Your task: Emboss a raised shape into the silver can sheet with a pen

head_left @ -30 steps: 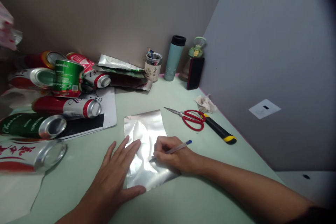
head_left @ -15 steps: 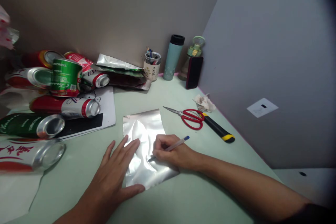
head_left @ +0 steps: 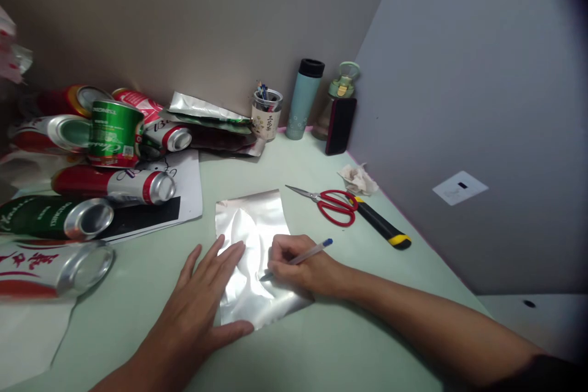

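A thin, shiny silver metal sheet [head_left: 257,214] lies on the pale green tabletop, with curved creases catching the light near its middle. My left hand [head_left: 202,294] rests with fingers spread over the sheet's left side, thumb at the lower edge. Between the fingers of my right hand [head_left: 303,263] is a pen [head_left: 312,252] with a clear barrel and blue end cap, tilted so that its tip meets the sheet. Red-handled scissors [head_left: 337,207] lie just beyond the sheet to the right, beside a black and yellow utility knife [head_left: 381,225].
Several drink cans, a green cut one [head_left: 114,135] among them, crowd the left over papers [head_left: 190,196]. Foil pouches [head_left: 209,116], a pen jar [head_left: 266,115], a blue tumbler [head_left: 304,101], a green-lidded bottle [head_left: 342,82] and a phone [head_left: 340,127] stand at the back. Crumpled tissue [head_left: 358,179] lies by the right wall.
Both hands stay almost where they were. The pen tip has shifted very slightly on the sheet, and the camera view has moved a little.
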### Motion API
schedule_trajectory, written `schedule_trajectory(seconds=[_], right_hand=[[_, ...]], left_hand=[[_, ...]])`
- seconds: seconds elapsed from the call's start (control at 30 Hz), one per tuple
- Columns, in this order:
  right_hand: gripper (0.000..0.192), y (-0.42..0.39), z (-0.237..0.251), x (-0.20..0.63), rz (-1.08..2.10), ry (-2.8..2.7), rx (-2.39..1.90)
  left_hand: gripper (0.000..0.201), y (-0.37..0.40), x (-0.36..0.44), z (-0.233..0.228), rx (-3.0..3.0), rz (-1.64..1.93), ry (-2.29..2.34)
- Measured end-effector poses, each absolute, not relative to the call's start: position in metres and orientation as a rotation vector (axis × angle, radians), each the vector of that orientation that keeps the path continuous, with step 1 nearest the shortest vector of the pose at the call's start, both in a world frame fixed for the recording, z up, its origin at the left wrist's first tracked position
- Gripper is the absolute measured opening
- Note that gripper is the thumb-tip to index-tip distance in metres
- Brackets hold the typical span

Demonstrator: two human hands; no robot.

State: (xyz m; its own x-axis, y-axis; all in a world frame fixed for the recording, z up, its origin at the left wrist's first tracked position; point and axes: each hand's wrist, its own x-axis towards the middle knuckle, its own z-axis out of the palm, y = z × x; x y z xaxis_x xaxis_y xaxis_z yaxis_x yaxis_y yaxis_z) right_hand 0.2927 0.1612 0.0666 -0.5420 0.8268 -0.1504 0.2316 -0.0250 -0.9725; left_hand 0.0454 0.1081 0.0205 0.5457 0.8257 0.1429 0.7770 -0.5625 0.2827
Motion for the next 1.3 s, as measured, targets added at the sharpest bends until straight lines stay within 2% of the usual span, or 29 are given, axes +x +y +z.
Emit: schedule_trajectory(seconds=[0.73,1.3], right_hand=[[0.026,0.170,0.075,0.300,1.669,-1.964,-0.968],[0.025,0.176,0.081,0.305,1.767,-2.049,-0.883]], left_hand=[[0.101,0.108,0.048,0.023,2.535,0.414,1.380],[0.096,0.108,0.048,0.020,2.532,0.464,1.380]])
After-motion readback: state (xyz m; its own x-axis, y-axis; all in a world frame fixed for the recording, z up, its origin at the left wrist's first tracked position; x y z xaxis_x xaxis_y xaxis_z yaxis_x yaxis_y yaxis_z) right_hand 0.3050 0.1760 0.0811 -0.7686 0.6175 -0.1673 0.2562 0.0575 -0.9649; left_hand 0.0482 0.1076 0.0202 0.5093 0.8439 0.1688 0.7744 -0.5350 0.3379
